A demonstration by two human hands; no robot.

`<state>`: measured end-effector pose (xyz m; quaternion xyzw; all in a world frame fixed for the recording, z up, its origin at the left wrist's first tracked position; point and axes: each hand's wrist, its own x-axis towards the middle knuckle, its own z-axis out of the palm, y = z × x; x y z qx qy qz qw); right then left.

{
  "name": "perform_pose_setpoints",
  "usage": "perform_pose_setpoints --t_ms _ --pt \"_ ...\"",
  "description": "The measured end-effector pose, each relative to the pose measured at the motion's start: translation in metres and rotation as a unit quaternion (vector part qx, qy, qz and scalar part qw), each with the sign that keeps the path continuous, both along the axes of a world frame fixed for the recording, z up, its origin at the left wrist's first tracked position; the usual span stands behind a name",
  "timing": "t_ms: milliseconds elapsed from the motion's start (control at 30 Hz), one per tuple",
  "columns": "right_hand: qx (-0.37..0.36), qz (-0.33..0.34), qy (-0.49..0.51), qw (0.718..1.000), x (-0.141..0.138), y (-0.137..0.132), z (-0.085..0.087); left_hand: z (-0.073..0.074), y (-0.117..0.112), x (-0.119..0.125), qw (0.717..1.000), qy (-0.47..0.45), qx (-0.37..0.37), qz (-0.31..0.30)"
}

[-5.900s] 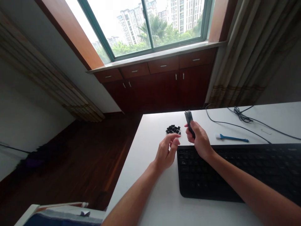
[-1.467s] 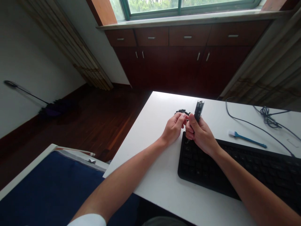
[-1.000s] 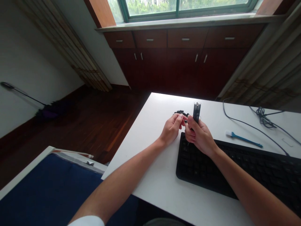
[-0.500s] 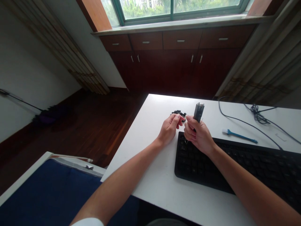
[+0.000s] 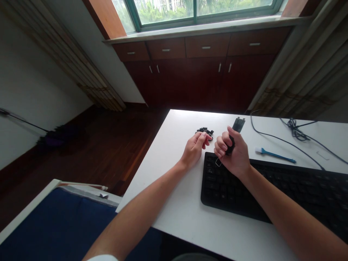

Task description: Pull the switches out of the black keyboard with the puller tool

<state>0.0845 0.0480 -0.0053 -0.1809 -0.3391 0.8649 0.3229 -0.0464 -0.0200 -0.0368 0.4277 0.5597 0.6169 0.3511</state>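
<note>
In the head view my right hand [image 5: 235, 152] is wrapped round a long black plastic piece [image 5: 239, 124] with small prongs at its upper end, held above the keyboard's left part. A thin metal wire loop [image 5: 218, 162] pokes out below the fingers. Thumb and fingertips of my left hand [image 5: 193, 146] are pinched together on the table beside a small pile of black keycaps [image 5: 204, 130]; whatever they hold is hidden. The black keyboard [image 5: 236, 195] lies under my right hand and forearm.
A blue brush [image 5: 277, 155] with white bristles lies behind the keyboard. Farther back are a black cable [image 5: 288, 136] and a thin bent wire [image 5: 323, 156]. The white table's [image 5: 174, 210] left edge is near my left arm, with a blue surface [image 5: 62, 221] below it.
My right hand has turned and moved slightly right, tipping the black piece to the right. The wire loop shows more clearly now. My left hand stays by the pile, still pinched.
</note>
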Motion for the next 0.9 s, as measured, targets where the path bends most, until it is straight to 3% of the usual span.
perform_pose_setpoints --t_ms 133,400,667,900 --pt "-0.037 -0.032 0.035 0.998 0.002 0.003 0.001 -0.001 -0.001 0.0 1.0 0.004 0.004 -0.008" --pt "-0.041 -0.025 0.032 0.998 0.001 0.002 -0.001 0.0 -0.002 0.002 1.0 0.027 -0.003 -0.009" --pt "-0.027 -0.04 0.04 0.998 -0.001 0.001 -0.002 0.005 -0.011 0.002 0.982 0.158 0.032 -0.101" --pt "-0.055 -0.033 0.044 0.997 -0.003 0.003 -0.004 0.006 -0.012 0.002 0.969 0.191 0.085 -0.132"
